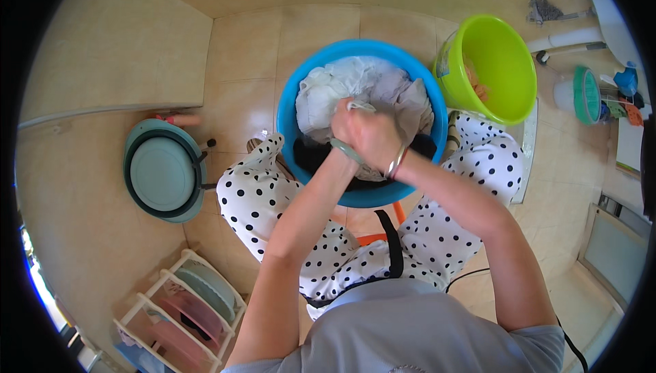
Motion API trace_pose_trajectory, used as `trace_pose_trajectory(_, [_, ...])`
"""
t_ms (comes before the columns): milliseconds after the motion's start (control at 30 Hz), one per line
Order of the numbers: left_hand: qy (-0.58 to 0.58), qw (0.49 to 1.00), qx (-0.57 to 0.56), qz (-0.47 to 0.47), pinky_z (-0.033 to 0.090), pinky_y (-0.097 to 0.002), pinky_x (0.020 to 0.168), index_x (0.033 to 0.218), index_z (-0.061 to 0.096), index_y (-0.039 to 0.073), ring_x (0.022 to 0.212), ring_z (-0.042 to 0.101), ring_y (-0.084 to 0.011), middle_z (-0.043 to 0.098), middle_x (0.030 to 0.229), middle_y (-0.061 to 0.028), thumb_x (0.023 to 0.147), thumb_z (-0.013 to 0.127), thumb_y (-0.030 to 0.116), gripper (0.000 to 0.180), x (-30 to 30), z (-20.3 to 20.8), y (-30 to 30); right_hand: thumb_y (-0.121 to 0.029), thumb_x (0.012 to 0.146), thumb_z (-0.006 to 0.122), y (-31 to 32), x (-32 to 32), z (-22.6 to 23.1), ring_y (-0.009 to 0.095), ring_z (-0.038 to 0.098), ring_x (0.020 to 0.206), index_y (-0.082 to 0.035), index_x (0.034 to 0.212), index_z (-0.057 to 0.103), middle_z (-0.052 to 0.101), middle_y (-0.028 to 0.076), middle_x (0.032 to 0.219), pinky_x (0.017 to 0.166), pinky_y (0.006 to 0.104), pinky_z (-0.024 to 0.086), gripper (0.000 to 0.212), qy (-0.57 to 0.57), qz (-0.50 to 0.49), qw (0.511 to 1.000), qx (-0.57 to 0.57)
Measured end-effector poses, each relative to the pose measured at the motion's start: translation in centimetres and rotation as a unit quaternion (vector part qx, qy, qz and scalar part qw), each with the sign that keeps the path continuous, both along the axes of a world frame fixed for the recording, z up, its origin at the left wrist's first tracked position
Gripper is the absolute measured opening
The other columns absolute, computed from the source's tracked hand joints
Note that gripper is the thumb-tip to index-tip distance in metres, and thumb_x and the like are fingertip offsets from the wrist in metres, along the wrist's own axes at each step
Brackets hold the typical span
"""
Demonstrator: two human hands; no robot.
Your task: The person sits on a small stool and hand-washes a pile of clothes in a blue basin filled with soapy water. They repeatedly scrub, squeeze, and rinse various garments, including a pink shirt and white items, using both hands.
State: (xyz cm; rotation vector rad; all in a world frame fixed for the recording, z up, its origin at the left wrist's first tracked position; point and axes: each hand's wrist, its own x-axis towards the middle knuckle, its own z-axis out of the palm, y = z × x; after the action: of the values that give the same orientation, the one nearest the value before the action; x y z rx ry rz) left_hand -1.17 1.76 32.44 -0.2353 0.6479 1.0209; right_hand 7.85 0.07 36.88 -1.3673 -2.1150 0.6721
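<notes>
Both my hands meet over a round blue basin (285, 110) between my knees. My left hand (342, 119), a pale green bangle on its wrist, is closed, pressed against the right one. Closed as well is my right hand (377, 138), with a silver bangle at the wrist. A small end of whitish cloth (362, 106) pokes out above the fists; most of what they grip is hidden. Wet white laundry (335, 89) is heaped in the far part of the basin, with greyish-lilac fabric (403, 100) to its right. Dark fabric (311, 156) lies at the near left.
A lime-green bucket (509, 65) stands tilted at the right, something orange inside. To the left is a grey-green collapsible basin (160, 175). A white rack (147, 301) with basins stands lower left. A mop-like brush (547, 11) and a teal-rimmed container (581, 96) are far right.
</notes>
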Motion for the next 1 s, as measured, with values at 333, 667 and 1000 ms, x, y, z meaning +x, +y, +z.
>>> trace_pose_trajectory(333, [0.711,0.616,0.259,-0.219,0.036,-0.051,0.096,0.135,0.031,0.008,0.125,0.041,-0.0305,0.045,0.132,-0.0149,0.081,0.065,0.044,0.073,-3.8,3.8,-0.5,-0.038,0.086,0.059,5.9,6.7,-3.7,0.021,0.054,0.063,-0.005,0.082,0.067,0.059,0.009,0.069,0.063,0.0331,0.044,0.035,0.152,-0.018,0.934,-0.323])
trace_pose_trajectory(667, [0.517,0.804,0.269,-0.118,0.038,-0.022,0.056,0.079,0.059,0.007,0.058,0.044,-0.0079,0.05,0.068,0.003,0.086,0.063,0.022,0.017,-3.4,9.9,1.0,-0.037,0.068,0.076,3.4,7.3,-2.2,0.024,0.06,0.086,-0.006,0.109,0.059,0.063,0.011,0.095,0.076,0.0305,0.046,0.054,-0.005,0.153,0.958,-0.244])
trace_pose_trajectory(1000, [0.695,0.351,0.409,-0.475,0.043,-0.0391,0.091,0.125,0.053,0.008,0.108,0.054,-0.0356,0.059,0.108,-0.0218,0.078,0.065,0.043,0.061,-7.8,5.6,1.2,-0.014,0.083,0.06,4.0,8.6,0.7,0.009,0.055,0.085,0.001,0.1,0.059,0.062,0.002,0.095,0.076,0.0238,0.044,0.023,0.531,-0.091,0.776,-0.329])
